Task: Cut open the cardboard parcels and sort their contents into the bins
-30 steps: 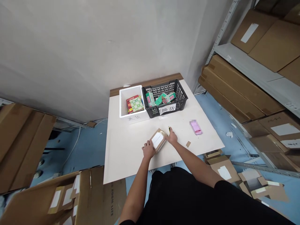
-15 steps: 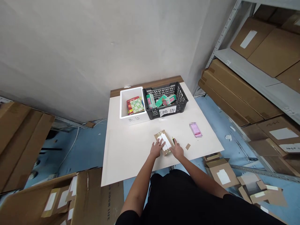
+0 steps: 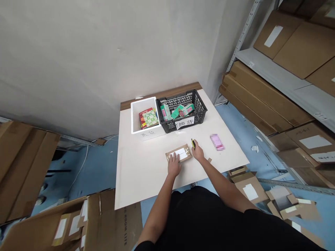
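A small brown cardboard box (image 3: 186, 158) with a white label and shiny clear tape lies on the white tabletop (image 3: 142, 170), its long side now running roughly left to right. My left hand (image 3: 174, 165) rests on its near left part, fingers spread over the label. In my right hand (image 3: 198, 151), just off the box's right end, is a yellow and black utility knife (image 3: 193, 143), pointing away from me. Whether its blade is out is too small to tell. A brown cardboard scrap (image 3: 209, 160) lies beside my right forearm, partly covered by it.
Behind the box stand a white foam bin (image 3: 136, 120) with booklets and a black plastic crate (image 3: 201, 113) with green-and-pink packages. A blurred pink item (image 3: 217, 142) lies to the right. Large cartons (image 3: 261, 101) fill the right shelves; opened boxes (image 3: 250, 191) lie on the floor.
The box has turned from pointing away from me to lying nearly crosswise. My right hand has left its edge and moved forward with the knife; my left hand stays on the box.
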Demonstrator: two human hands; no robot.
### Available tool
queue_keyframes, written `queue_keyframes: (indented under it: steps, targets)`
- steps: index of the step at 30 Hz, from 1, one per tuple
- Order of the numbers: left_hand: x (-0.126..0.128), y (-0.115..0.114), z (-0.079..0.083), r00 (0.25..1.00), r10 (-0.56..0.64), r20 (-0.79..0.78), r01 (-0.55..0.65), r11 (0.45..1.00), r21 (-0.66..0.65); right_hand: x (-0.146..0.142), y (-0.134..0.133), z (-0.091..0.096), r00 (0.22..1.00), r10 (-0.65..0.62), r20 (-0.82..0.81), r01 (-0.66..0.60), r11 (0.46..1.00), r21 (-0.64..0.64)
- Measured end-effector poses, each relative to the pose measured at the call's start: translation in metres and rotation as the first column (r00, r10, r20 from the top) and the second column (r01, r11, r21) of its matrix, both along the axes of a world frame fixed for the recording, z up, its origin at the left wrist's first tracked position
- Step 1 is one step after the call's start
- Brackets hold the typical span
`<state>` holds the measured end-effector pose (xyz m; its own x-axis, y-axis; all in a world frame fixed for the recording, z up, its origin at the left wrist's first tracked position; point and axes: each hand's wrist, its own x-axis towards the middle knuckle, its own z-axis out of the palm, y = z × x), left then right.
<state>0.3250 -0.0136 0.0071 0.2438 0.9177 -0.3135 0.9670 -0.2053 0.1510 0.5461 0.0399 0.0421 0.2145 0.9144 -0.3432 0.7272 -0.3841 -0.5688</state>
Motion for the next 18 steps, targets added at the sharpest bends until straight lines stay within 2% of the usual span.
queue_keyframes:
  steps: [5, 14, 18]
  targets:
    - [0.001, 0.005, -0.012, 1.0, -0.013, -0.014, 0.012, 0.997, -0.079, 0.015, -0.034, 0.009, 0.985, 0.173, -0.024, -0.174, 0.981, -0.083]
    - [0.003, 0.001, -0.009, 1.0, 0.021, 0.012, -0.02, 0.998, -0.06, 0.001, -0.02, 0.014, 0.961, 0.275, 0.031, -0.268, 0.953, -0.142]
    - [0.004, 0.001, -0.011, 0.999, 0.046, 0.009, -0.046, 0.998, -0.031, -0.004, -0.024, 0.016, 0.94, 0.328, 0.089, -0.305, 0.929, -0.209]
